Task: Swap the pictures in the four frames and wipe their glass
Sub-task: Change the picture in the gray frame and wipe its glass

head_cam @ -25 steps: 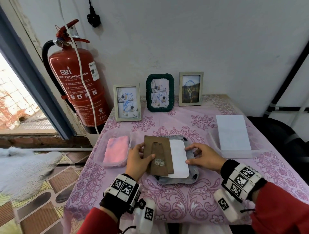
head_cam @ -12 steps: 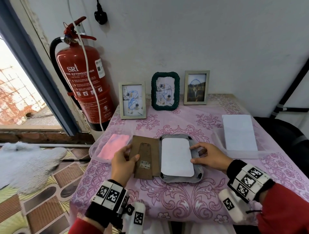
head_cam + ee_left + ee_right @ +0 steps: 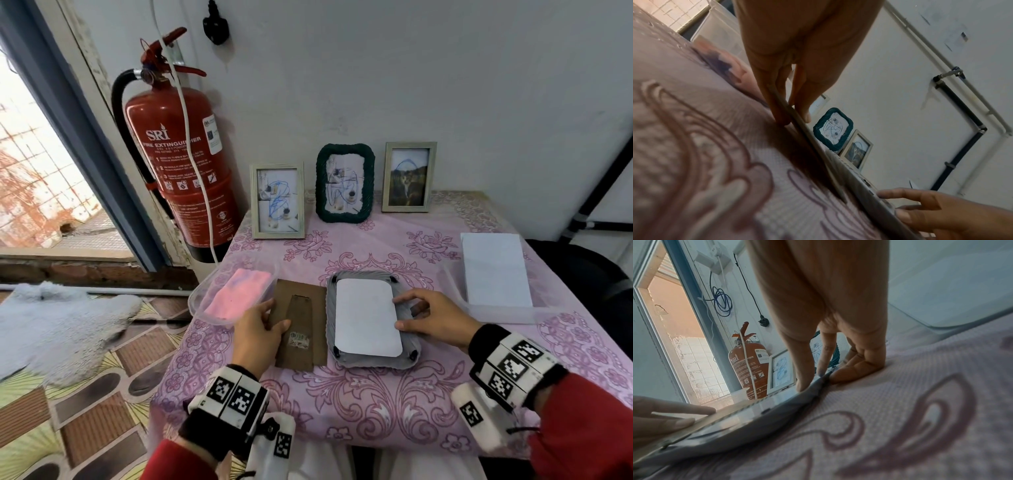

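Hands: your left hand (image 3: 257, 329) pinches the backing board (image 3: 305, 318) by its left edge; your right hand (image 3: 435, 318) grips the grey frame (image 3: 373, 361) by its right rim | Place: board just left of frame, mid-desk (image 3: 342, 404) | Risk: thumb could crease the white sheet (image 3: 366, 317).

On the surface (image 3: 342, 404) before you lies the face-down frame (image 3: 373, 358), a sheet (image 3: 366, 315) on it. The backing board (image 3: 308, 308) sits just left of it, in your left hand (image 3: 258, 329); your right hand (image 3: 435, 317) is at the frame's right edge. The tub (image 3: 200, 306) is left of the board, the tray (image 3: 503, 314) right of the frame. A row of standing frames (image 3: 344, 183) lines the back, with the extinguisher (image 3: 185, 164) off the back left corner.
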`<act>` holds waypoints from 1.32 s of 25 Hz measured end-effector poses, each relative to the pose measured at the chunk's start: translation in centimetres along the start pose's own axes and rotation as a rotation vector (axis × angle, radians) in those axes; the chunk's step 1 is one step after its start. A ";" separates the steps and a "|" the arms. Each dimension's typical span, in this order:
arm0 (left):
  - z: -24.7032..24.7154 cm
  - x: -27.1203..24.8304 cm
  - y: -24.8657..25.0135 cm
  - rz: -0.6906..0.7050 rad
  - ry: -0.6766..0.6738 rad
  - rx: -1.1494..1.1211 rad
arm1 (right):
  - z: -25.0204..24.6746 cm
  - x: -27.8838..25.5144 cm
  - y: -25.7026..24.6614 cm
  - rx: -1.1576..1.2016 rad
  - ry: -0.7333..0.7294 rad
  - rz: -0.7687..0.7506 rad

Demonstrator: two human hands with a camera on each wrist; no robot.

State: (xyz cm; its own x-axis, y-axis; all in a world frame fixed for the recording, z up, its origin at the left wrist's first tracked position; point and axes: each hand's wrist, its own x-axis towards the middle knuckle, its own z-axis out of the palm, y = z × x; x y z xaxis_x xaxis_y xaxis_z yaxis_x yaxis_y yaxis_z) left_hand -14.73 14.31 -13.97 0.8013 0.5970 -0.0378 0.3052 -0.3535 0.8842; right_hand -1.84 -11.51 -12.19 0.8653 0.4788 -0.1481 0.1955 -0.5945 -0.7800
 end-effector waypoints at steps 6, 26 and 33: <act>-0.3 -0.4 0.3 0.100 -0.041 0.218 | -0.1 -0.1 0.0 -0.003 -0.006 0.000; -4.4 6.8 1.2 0.133 -0.109 0.328 | -0.1 0.2 0.4 0.038 -0.010 0.019; -3.9 6.3 1.4 0.196 -0.046 0.405 | -0.2 0.2 0.6 0.037 -0.013 0.026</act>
State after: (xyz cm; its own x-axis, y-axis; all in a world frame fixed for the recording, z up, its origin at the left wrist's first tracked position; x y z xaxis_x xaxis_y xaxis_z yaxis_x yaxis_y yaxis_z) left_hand -11.28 20.34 -11.12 0.8832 0.4616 0.0834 0.3150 -0.7154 0.6237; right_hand -1.49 -11.90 -12.62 0.8638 0.4720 -0.1763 0.1554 -0.5825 -0.7979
